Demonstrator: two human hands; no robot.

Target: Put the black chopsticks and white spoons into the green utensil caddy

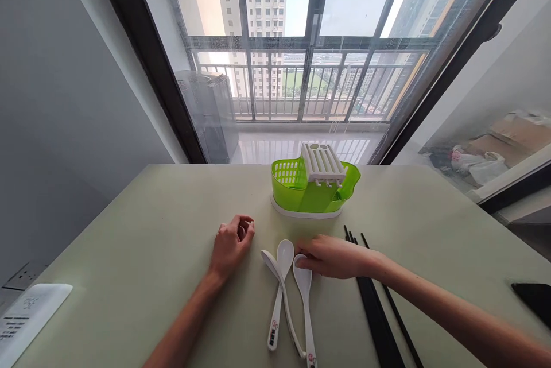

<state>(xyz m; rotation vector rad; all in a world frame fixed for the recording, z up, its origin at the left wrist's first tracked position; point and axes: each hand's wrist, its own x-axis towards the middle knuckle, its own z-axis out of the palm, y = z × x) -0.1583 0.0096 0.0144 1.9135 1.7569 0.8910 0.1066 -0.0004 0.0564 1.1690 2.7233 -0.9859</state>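
My left hand (231,246) rests on the table left of the spoons, its fingers curled in with nothing seen in them. Over to the right, my right hand (331,256) pinches the bowl of a white spoon (303,282), thumb inside the bowl; its fingertips are slightly blurred. This spoon lies with its handle toward me. Beside it, a second white spoon (284,259) and a curved white spoon (283,287) cross each other. Several black chopsticks (372,310) lie under and beyond my right wrist. Behind both hands stands a green utensil holder (286,194) with a white slotted top (323,162).
The pale table (185,201) reaches toward a glass door and balcony railing. A white device (32,319) sits at the left edge, and a black object (534,298) lies at the right edge. One thin chopstick (398,313) lies apart from the bundle.
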